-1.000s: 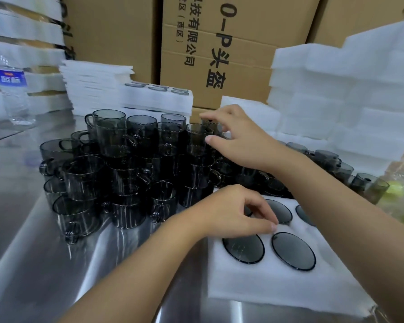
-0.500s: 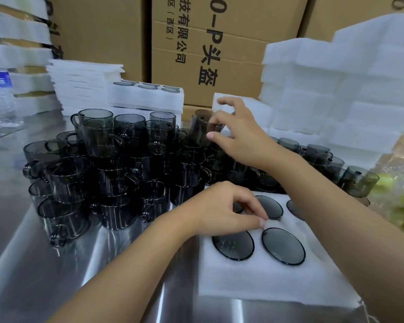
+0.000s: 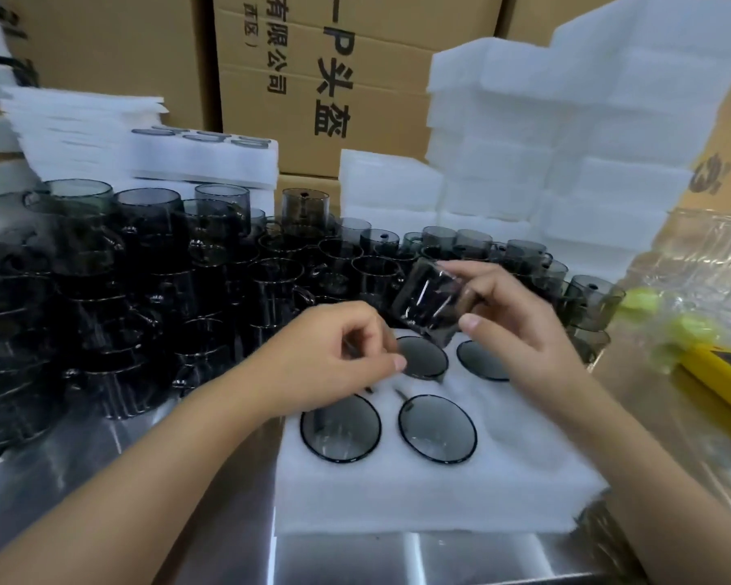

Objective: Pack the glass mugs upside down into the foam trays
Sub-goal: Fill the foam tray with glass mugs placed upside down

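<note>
right hand (image 3: pixel 520 318) pinches a tilted glass mug (image 3: pixel 429 306) over the foam tray (image 3: pixel 439 491) | left hand (image 3: pixel 334 365) fingers curled shut, holding nothing I can see | four mugs sit upside down | risk: mug slips, hits one

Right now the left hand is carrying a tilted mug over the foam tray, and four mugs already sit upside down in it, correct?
Not quite: the head view shows the right hand carrying the tilted mug over the foam tray. The left hand rests pinched at the tray's near-left pockets. Four mugs do sit upside down in it.
</note>
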The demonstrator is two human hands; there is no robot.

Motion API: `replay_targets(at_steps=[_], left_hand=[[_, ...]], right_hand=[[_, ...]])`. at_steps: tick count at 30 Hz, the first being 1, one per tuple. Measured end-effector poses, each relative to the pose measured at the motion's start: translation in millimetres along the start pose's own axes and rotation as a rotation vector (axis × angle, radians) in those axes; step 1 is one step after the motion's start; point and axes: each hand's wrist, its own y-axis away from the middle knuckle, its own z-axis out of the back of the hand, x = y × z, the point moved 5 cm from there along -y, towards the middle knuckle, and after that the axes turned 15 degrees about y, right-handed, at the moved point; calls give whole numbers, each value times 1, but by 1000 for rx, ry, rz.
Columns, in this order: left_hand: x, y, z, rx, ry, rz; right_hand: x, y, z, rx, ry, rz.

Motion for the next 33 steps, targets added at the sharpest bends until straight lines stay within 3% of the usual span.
replay_targets(at_steps=[5,10,17,26,33], left_hand=[[6,-4,2,-55,251,28],[2,-5,-4,3,227,27],[-3,-4,-2,44,285,71],[-5,-2,-5,-17,142,16],[-2,-1,-6,-9,108,6]], right_hand=[[11,5,-1,-28,-17,156],[10,10,-1,-2,-33,207],[8,11,-4,46,-220,151],[6,8,-9,133,-203,68],[3,19,21,23,-325,-66]])
